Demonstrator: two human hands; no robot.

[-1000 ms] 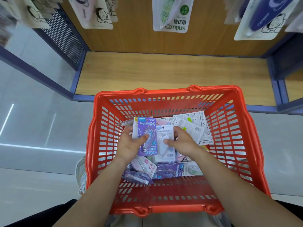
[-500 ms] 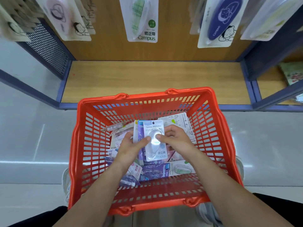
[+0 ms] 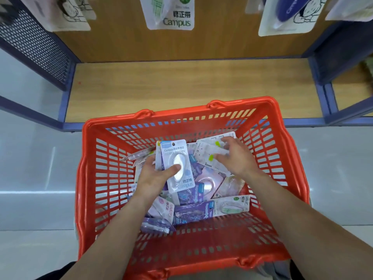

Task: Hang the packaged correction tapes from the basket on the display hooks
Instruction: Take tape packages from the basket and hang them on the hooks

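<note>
Basket of red slatted plastic fills the lower middle of the head view. Its four walls close round both hands, leaving open room only upward past the rim. Beyond the far rim at 12 o'clock runs a wooden shelf edged in blue, walled at 10 o'clock by a perforated panel. Pale floor lies at 9 and 3 o'clock.

One blue-and-white correction tape pack stands tilted above the heap at the basket's centre. The left hand grips it, thumb pressed on the clear blister and fingers curled behind its left edge. At 2 o'clock from it, the right hand pinches a flat white pack with yellow-green tabs, fingertips over its far edge and thumb on its face.

Loose packs in purple, pink and white overlap on the basket floor. About ten show; the exact count cannot be told. Three hanging packs show clearly along the top edge at 11, 12 and 1 o'clock.
</note>
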